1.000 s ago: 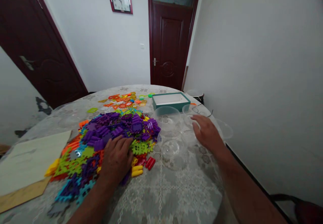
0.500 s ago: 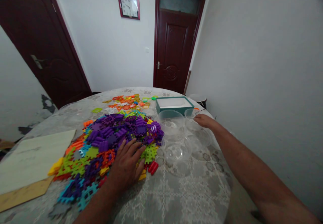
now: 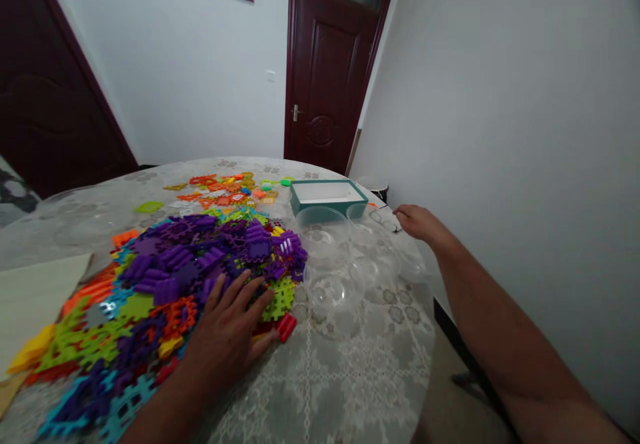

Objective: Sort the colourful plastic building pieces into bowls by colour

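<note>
My left hand [image 3: 233,324] lies with fingers spread on the near right edge of a heap of plastic building pieces [image 3: 185,274], mostly purple, with green, orange and blue ones. Its thumb is beside a short red piece [image 3: 287,328]. At the table's far right edge my right hand [image 3: 420,222] is closed, its fingertips at what look like thin-framed eyeglasses [image 3: 376,216]; the grip itself is partly hidden. Clear plastic bowls [image 3: 333,291] stand on the tablecloth between my hands, several of them.
An open green box [image 3: 327,213] with a white inside stands behind the bowls. Flat orange and yellow pieces [image 3: 213,187] lie farther back. A pale sheet of board [image 3: 37,297] is at the left. The round table's edge [image 3: 430,357] curves along the right.
My right hand has moved off the clear bowl to the right, over the table edge, and the eyeglasses now show. My left hand stays on the heap. The view has shifted right and down.
</note>
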A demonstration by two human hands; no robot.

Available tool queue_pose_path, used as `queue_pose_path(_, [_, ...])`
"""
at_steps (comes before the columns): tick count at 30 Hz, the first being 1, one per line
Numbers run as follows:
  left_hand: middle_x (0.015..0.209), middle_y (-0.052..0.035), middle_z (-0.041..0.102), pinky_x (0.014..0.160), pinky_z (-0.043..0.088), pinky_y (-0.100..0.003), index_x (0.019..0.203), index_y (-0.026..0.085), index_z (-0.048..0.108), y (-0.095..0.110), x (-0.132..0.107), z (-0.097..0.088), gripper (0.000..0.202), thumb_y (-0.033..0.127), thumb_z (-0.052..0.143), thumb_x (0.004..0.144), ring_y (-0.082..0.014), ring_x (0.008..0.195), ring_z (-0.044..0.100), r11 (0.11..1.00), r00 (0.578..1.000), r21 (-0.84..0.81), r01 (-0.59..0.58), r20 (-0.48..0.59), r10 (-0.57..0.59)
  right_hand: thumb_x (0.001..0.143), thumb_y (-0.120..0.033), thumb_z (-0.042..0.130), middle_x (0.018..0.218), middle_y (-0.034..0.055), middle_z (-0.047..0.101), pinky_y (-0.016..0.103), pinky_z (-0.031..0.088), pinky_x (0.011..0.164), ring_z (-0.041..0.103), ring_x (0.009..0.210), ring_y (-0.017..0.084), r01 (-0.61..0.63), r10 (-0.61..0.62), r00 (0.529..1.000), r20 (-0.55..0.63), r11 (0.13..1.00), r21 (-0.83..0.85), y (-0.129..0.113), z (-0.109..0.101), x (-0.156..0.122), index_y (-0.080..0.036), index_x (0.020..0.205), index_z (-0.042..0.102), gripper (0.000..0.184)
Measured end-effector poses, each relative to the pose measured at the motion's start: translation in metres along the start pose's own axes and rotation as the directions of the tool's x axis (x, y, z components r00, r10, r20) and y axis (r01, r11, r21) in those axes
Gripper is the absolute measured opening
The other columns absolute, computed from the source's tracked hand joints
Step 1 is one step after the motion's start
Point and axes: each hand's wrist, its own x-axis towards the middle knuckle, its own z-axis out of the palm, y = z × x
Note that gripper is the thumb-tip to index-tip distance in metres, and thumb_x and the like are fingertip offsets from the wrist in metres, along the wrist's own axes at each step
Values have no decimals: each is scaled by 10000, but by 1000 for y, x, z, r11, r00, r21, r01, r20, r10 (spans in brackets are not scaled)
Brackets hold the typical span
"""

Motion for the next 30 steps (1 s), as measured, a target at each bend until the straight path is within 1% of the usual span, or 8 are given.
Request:
queue_pose_path(5, [1436, -113, 665, 1254, 237, -683, 1320, 283, 703, 2, 3, 3, 411, 347, 671, 915, -393, 1436, 517, 999, 999, 36, 39, -2, -39, 949, -336, 550, 1007, 119, 785, 309, 554, 857, 704, 986, 242, -126, 127, 992, 8, 977, 171, 10, 8, -31, -147, 1017, 798, 320])
queue_pose_path(8, [1431, -125, 665, 1250, 256, -674, 1309, 270, 707, 1, 3, 4, 397, 332, 658, 920, -388, 1431, 521, 997, 999, 59, 48, 2, -48, 952, -345, 535, 1038, 110, 778, 264, 577, 718, 707, 915, 205, -182, 183, 983, 26, 935, 304, 5, 27, -36, -151, 1072, 783, 337])
queue_pose_path(12, [1427, -124, 668, 1255, 254, -673, 1311, 280, 707, 0, 3, 3, 398, 398, 674, 933, -380, 1422, 533, 997, 998, 39, 61, -5, -61, 948, -337, 525, 1073, 132, 763, 253, 597, 662, 705, 891, 193, -217, 244, 969, -20, 894, 392, -2, 42, -32, -147, 1039, 759, 315])
queue_pose_path(15, [1438, -133, 660, 1261, 240, -679, 1324, 276, 707, 0, 2, 0, 445, 481, 682, 930, -385, 1427, 528, 999, 999, 18, 48, -10, -48, 936, -338, 551, 1000, 124, 765, 289, 608, 713, 709, 865, 201, -209, 255, 964, -80, 906, 369, -3, 39, -32, -148, 1012, 753, 287])
queue_pose_path(20, [1530, -146, 593, 1272, 177, -708, 1420, 278, 664, 4, 0, -4, 687, 623, 746, 832, -424, 1496, 442, 999, 998, -8, 48, 48, -48, 909, -379, 617, 1074, 125, 777, 346, 542, 926, 707, 1046, 259, -141, 174, 973, -152, 968, 208, 6, 26, -54, -187, 999, 770, 261])
queue_pose_path(24, [1596, -162, 528, 1289, 140, -686, 1454, 266, 642, 15, 0, -9, 780, 682, 755, 805, -424, 1531, 393, 995, 989, -13, 98, 115, -95, 873, -470, 661, 1011, 113, 804, 351, 547, 828, 746, 875, 264, -111, 109, 991, -76, 994, -15, 24, 36, -69, -198, 1210, 736, 440])
queue_pose_path(26, [1578, -159, 546, 1292, 135, -673, 1449, 273, 644, 20, 2, -10, 700, 634, 731, 856, -407, 1516, 418, 988, 983, 5, 153, 103, -153, 863, -422, 637, 1026, 105, 811, 349, 549, 801, 754, 836, 254, -68, 66, 997, -43, 997, -36, 32, 47, -69, -197, 1279, 706, 478])
queue_pose_path(30, [1530, -154, 587, 1284, 171, -646, 1428, 275, 648, 23, 5, -9, 573, 474, 736, 898, -380, 1462, 478, 975, 973, 31, 218, 71, -220, 873, -418, 550, 1091, 110, 801, 352, 564, 772, 767, 845, 244, -4, 9, 999, -52, 997, 80, 38, 65, -67, -194, 1304, 680, 503])
